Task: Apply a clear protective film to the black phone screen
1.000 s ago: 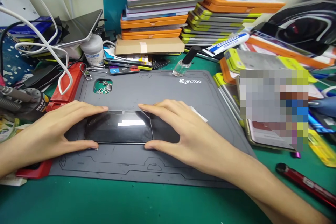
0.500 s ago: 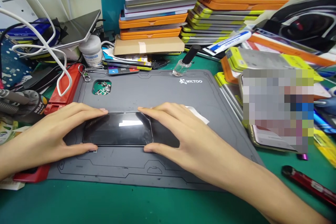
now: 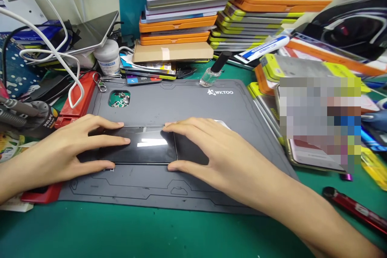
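A dark phone (image 3: 148,153) lies flat, screen up, on the grey work mat (image 3: 169,107), a bright reflection on its glass. My left hand (image 3: 69,143) grips its left part, thumb along the near edge and a finger at the far edge. Another fingertip of that hand rests on the glass. At the right end, my right hand (image 3: 199,141) spans the phone, with the thumb at the near corner and fingers at the far corner. Behind the right hand, a white scrap (image 3: 223,123) is partly hidden.
Stacked orange cases (image 3: 178,28) stand at the back. A small glass bottle (image 3: 210,76) with a black cap sits at the mat's far edge. Left are a white jar (image 3: 107,58), a red holder (image 3: 80,96) and a white cable (image 3: 79,68). A red tool (image 3: 353,207) lies right.
One left finger has come down onto the phone's glass, apart from the finger at the far edge. The right hand keeps its hold. The view has shifted slightly.
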Action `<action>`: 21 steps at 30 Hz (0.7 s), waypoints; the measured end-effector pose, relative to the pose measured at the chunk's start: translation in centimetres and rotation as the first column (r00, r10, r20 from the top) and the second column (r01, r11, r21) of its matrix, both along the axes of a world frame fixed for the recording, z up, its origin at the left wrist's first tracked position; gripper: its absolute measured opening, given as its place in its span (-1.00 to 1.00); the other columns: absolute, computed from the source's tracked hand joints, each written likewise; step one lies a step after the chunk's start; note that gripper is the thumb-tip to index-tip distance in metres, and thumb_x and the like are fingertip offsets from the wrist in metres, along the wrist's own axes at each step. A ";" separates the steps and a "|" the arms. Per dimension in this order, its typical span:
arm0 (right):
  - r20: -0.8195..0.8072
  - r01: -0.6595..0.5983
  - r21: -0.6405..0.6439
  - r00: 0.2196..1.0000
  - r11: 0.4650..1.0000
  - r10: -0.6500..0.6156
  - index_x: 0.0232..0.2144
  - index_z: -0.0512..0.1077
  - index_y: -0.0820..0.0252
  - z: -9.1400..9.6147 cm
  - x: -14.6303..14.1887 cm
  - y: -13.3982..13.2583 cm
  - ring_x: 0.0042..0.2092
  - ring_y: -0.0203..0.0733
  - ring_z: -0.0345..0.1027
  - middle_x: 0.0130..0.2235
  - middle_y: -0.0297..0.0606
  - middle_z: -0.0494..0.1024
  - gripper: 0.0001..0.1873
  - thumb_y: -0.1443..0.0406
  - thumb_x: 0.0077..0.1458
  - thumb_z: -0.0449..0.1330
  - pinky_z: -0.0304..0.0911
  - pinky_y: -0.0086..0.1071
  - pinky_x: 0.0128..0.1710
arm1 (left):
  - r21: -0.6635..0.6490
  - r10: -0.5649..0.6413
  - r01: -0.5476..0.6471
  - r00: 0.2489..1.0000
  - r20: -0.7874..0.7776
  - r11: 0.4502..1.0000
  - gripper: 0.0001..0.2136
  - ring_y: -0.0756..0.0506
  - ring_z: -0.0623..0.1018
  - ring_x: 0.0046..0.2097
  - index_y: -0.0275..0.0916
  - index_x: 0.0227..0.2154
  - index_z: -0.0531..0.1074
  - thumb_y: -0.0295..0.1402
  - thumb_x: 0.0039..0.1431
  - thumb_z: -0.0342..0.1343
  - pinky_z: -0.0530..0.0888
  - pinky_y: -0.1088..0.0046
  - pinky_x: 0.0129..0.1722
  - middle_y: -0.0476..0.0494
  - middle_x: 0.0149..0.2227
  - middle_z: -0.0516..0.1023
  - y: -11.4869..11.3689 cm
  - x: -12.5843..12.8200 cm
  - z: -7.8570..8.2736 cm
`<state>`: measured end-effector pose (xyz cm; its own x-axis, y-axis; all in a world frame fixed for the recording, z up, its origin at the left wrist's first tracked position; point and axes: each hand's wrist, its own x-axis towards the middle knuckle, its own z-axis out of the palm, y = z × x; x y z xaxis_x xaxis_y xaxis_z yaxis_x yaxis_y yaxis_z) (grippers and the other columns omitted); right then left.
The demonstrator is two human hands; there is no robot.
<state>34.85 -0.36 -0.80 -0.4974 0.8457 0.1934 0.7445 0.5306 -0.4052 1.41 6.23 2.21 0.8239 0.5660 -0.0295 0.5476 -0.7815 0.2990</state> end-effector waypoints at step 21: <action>0.014 -0.098 -0.016 0.995 0.995 0.098 0.22 0.41 0.13 0.6 2.5 0.8 0.16 0.05 0.51 0.18 -0.11 0.59 -0.50 0.03 0.36 0.23 0.46 -0.07 0.13 | 0.021 -0.014 0.013 0.998 0.056 1.000 -0.57 -0.24 0.54 0.20 0.29 0.28 0.41 -0.11 0.38 0.18 0.53 0.16 0.23 -0.01 0.30 0.46 -0.1 0.2 -0.1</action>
